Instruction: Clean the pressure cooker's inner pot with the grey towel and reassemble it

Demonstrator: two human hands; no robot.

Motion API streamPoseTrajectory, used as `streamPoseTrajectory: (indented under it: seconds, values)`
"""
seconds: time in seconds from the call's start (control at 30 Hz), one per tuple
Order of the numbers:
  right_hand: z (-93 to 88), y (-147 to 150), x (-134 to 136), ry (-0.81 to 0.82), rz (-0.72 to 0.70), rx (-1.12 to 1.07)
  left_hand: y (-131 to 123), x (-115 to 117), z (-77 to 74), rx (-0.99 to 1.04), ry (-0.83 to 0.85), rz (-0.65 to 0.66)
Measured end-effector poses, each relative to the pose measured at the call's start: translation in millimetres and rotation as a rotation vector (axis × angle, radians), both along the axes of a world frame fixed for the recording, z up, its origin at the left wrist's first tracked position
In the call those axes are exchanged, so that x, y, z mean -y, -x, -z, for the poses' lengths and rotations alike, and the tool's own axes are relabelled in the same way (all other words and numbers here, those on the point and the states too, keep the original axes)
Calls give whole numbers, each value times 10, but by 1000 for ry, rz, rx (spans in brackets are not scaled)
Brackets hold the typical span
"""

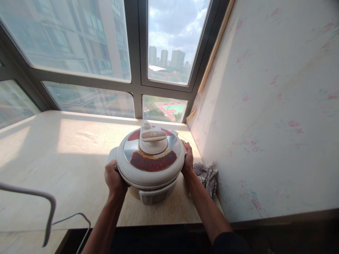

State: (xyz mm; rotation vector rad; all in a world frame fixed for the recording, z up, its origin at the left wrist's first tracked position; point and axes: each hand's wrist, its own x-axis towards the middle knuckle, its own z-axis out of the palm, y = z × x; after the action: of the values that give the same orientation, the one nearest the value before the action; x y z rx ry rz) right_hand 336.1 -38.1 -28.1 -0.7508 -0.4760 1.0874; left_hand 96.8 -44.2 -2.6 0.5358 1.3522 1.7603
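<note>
Round white pressure cooker (151, 165) at your twelve o'clock, your left hand (114, 178) clasping its side between eight and nine, your right hand (188, 159) curled around its three o'clock side, crumpled cloth (208, 175) near four.

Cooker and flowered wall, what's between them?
The head view shows the right hand on the cooker and a crumpled cloth by the wall.

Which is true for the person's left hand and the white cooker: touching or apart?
Touching. The head view shows the left hand pressed against the side of the white cooker, without visible gap.
</note>
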Motion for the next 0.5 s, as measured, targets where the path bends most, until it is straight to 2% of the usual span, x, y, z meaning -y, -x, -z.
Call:
streamPoseTrajectory:
  seconds: [0.1,0.23,0.33,0.5]
  values:
    - [21,-173,57,40,6,11,-166,16,-32,61,42,36]
    - [20,-411,171,49,28,17,-388,-41,56,80,16,92]
    - [9,-582,272,50,67,22,-570,-78,120,59,-14,173]
    - [21,-856,423,70,183,98,-874,-102,123,61,-69,291]
